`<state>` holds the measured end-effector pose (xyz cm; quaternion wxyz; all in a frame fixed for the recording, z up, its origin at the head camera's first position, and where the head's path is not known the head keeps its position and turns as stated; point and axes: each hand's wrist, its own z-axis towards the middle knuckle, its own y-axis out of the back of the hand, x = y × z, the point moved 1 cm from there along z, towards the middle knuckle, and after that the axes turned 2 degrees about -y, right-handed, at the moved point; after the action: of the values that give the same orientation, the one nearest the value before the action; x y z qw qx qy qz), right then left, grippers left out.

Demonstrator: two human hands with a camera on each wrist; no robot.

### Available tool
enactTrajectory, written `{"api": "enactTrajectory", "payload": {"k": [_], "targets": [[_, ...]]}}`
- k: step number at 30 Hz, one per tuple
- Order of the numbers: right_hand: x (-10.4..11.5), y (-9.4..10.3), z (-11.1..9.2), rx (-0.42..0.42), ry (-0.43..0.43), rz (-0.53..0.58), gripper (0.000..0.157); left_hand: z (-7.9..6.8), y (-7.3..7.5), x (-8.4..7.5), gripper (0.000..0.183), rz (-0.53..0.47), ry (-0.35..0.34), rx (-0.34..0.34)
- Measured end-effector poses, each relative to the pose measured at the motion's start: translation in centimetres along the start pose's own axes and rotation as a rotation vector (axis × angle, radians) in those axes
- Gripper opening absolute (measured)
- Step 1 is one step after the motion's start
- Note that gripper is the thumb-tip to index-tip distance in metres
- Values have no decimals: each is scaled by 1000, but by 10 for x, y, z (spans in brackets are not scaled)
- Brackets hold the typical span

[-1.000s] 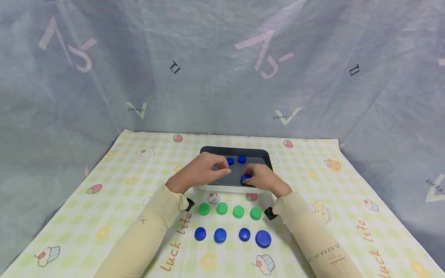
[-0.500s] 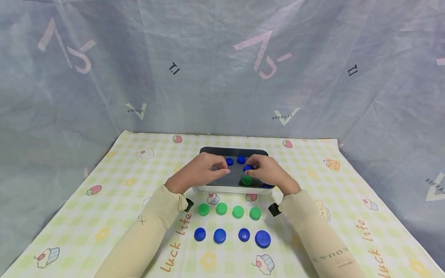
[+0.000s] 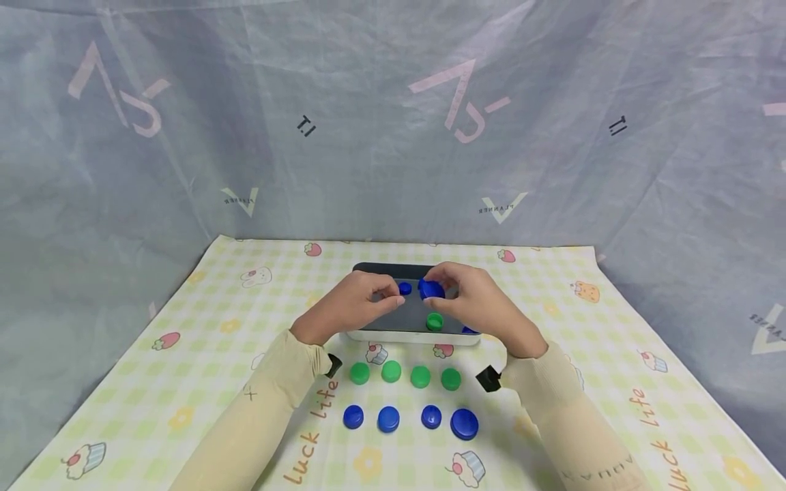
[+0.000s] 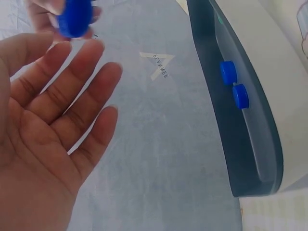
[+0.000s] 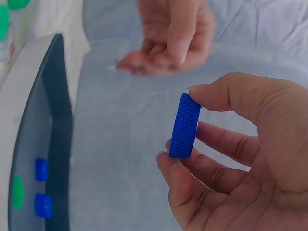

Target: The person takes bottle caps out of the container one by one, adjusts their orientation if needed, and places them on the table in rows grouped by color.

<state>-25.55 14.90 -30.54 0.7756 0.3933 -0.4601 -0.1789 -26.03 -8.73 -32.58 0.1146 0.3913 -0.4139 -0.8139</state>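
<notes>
Clear above tray rim [image 3: 411,337], right hand [image 3: 479,296] pinches blue cap [image 5: 186,127]; left hand [image 3: 351,305] relaxed, empty.

Setting: a curtained-off tabletop, apparently a staged work booth; whether it stands in a home, lab or office cannot be told, since cloth hides the room. Evidence: a creased grey-blue curtain [image 3: 368,157] closes off the back and both sides, printed with pale pink figures, black "T.I" marks and V shapes (the "PLANNER" lettering reads mirrored). The tablecloth [image 3: 614,354] is domestic in pattern: pale green-and-white check, strawberries, cupcakes, cartoon animals, "luck life". Green caps [image 3: 391,371] and blue caps [image 3: 389,419] stand in separate rows before a white-walled tray [image 3: 414,337], suggesting an arranged station rather than a dining table.
</notes>
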Motion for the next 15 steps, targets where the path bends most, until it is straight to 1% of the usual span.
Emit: {"api": "enactTrajectory", "payload": {"k": [3,7,10,12,14,15], "targets": [[11,2,-5,-14,26,21,35,1,0,0,18,-42,20,-23],[21,1,-10,-25,19,44,36,2,-1,1,26,-123,64,-62],[23,-3,-12,-54,22,50,30,2,-1,1,26,-201,87,-65],[23,-5,-11,-71,33,52,24,1,-2,1,26,-242,83,-53],[20,-6,-9,-73,29,97,23,2,-1,0,26,-262,75,-44],[19,-6,-8,-53,13,163,23,2,-1,0,26,-265,72,-43]]}}
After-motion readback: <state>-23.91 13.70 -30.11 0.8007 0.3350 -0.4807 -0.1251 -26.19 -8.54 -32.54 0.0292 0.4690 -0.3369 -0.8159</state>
